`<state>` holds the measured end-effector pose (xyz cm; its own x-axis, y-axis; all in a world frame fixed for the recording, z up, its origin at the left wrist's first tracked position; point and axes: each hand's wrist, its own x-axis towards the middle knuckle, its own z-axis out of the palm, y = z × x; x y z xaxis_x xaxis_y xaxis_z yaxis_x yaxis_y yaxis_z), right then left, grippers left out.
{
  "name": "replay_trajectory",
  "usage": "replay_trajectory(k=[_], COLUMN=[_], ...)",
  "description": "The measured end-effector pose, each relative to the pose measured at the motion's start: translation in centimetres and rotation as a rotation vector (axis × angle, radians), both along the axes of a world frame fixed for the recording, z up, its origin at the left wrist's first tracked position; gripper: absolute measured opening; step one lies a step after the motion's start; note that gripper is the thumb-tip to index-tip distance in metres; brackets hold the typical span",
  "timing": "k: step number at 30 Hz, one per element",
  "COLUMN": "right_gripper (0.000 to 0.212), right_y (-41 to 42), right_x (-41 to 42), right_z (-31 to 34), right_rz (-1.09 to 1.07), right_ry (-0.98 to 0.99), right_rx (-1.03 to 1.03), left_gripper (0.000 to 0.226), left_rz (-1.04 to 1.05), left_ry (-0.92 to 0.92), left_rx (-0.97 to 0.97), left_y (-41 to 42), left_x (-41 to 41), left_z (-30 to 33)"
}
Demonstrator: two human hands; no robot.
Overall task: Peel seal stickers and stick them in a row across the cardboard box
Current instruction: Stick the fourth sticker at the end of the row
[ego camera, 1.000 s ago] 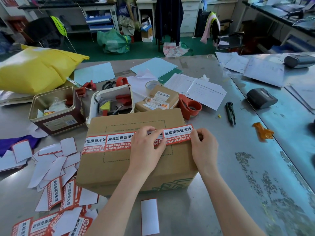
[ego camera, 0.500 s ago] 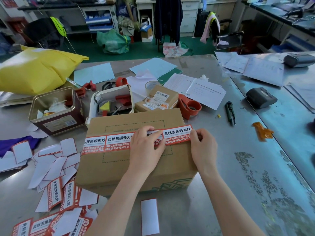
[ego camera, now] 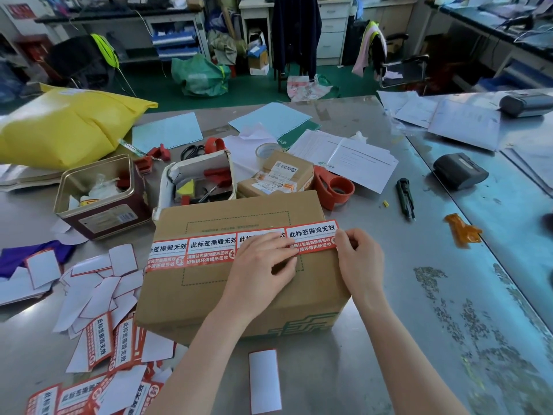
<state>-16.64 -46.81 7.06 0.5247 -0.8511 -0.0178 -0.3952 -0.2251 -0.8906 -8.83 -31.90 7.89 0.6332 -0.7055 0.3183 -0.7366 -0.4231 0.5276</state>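
Atop the cardboard box (ego camera: 239, 298): your left hand (ego camera: 263, 265) lies flat, pressing the sticker row (ego camera: 209, 248); your right hand (ego camera: 359, 259) pinches the rightmost sticker's (ego camera: 311, 235) end.

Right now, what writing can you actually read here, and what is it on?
"此标签撕毁无效": seal stickers across the cardboard box.
"请确认包装完整再签收 / 如有损坏请拒绝签收": the stickers' red band.
"此标签撕毁无效": loose stickers on the table.
Small parcel's labels, tin's label: too small to read.
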Motion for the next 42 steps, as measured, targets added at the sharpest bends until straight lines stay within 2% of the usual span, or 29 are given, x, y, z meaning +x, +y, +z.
replay_trajectory(k=[8,18,25,34,36,38,42], right_gripper=[0.035,0.029,0.027,0.029,0.018,0.007,0.026], right_y=[-0.6,-0.7,-0.9,-0.8,-1.2,-1.7,-1.9], right_x=[-0.4,-0.3,0.0,-0.6,-0.6,-0.4,-0.2], right_z=[-0.7,-0.8,-0.7,-1.2,-1.2,-1.2,0.3], right_rz=[0.053,0.086,0.116,0.098,0.089,0.057,0.027], right_ry=[0.026,-0.094,-0.027,-0.037,-0.039,-0.021,0.013], right_rx=[-0.005,0.315,0.286,0.463,0.421,0.28,0.028], left_gripper=[0.02,0.036,0.036,0.035,0.034,0.03,0.022], left_rz=[-0.024,-0.218,-0.257,-0.252,-0.227,-0.16,0.041], left_ry=[0.048,0.055,0.045,0.01,0.002,-0.027,-0.081], left_rx=[-0.03,0.171,0.204,0.16,0.128,0.098,0.006], left_y=[-0.1,-2.6,-4.5,-4.2,-4.1,-3.8,-3.4], left_x=[-0.1,0.7,1.8,1.4,1.3,1.2,1.4], left_z=[0.2,0.8,0.9,0.5,0.5,0.4,0.4])
